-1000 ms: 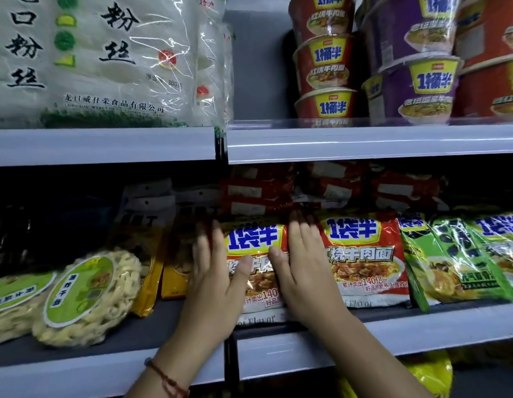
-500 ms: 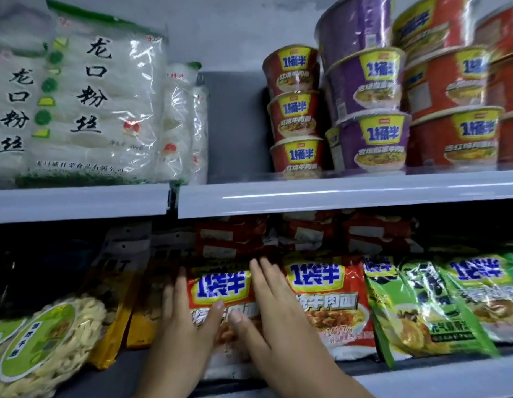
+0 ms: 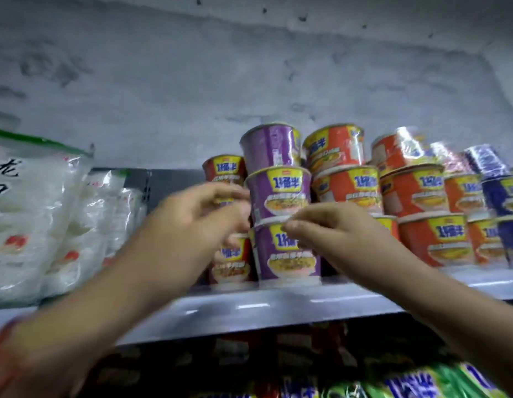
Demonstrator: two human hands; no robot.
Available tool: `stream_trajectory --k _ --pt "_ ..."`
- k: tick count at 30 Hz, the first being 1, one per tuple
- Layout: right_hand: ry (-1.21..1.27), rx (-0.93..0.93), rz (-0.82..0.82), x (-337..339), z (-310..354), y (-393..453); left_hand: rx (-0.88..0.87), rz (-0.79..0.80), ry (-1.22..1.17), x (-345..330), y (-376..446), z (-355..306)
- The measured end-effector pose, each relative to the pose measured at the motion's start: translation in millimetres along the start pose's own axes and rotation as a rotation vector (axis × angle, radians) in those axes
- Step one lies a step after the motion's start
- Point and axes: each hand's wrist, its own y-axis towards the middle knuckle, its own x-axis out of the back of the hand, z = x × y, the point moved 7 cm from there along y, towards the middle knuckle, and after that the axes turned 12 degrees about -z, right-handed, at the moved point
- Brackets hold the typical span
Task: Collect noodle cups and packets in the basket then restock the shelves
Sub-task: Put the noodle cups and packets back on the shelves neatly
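Clear plastic bags of white vermicelli (image 3: 39, 225) lean at nine o'clock on the upper shelf (image 3: 278, 304). Toward the centre, the left hand (image 3: 192, 222) is raised before a short stack of red noodle cups (image 3: 225, 168); its fingers are motion-blurred, so I cannot tell whether they grip anything. At centre stands a stack of three purple noodle cups (image 3: 279, 193). The right hand (image 3: 332, 228) reaches to it, fingers loosely curled, tips at the seam between the middle and bottom cup. Orange cups (image 3: 433, 239) fill three o'clock. Noodle packets (image 3: 407, 386) show blurred at five o'clock.
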Motion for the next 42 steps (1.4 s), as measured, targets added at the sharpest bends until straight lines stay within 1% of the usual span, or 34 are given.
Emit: stream_trajectory --k 1,4,7,10,12,14,15,17,19,23,25,28,30,32,34,36,39,42 --pt "-0.019 0.006 -0.028 5 -5 20 -0.021 -0.014 0.038 -7 27 -4" --pt "-0.11 -0.002 -0.101 19 -23 80 -0.099 -0.08 0.291 -27 123 -24" --pt "-0.196 -0.031 -0.132 22 -35 129 -0.157 -0.118 0.503 -38 190 -36" --pt "-0.194 -0.173 -0.103 9 -49 161 -0.194 -0.103 0.633 -57 226 -45" --pt "-0.181 -0.28 -0.091 -6 -59 167 -0.169 -0.045 0.7 -78 238 -40" --pt "-0.149 -0.337 -0.093 -24 -68 161 -0.13 0.006 0.751 -95 250 -24" --pt "-0.126 -0.358 -0.099 -32 -72 155 -0.102 0.006 0.748 -99 256 -16" --pt "-0.094 -0.373 -0.114 -46 -81 140 -0.044 -0.045 0.707 -102 264 2" --pt "-0.076 -0.349 -0.128 -55 -92 131 -0.004 -0.093 0.654 -103 267 14" --pt "0.043 -0.368 -0.141 -62 -107 126 -0.041 -0.12 0.583 -99 267 21" --pt "0.121 -0.391 -0.155 -64 -111 125 -0.055 -0.082 0.489 -94 269 23" --pt "0.184 -0.424 -0.175 -65 -117 125 -0.027 0.033 0.207 -90 267 30" --pt "0.202 -0.422 -0.176 -66 -121 126 -0.001 0.077 0.018 -86 265 38" --pt "0.228 -0.413 -0.18 -68 -124 128 0.03 0.098 -0.084 -81 263 46" --pt "0.251 -0.417 -0.178 -71 -128 129 0.064 0.11 -0.101 -77 259 52" --pt "0.249 -0.419 -0.171 -74 -131 130 0.1 0.083 -0.12 -73 258 55" --pt "0.206 -0.437 -0.133 -76 -133 134 0.173 0.031 -0.139 -81 256 59" --pt "0.245 -0.448 -0.084 -78 -138 136 0.182 -0.055 -0.12 -95 251 58"
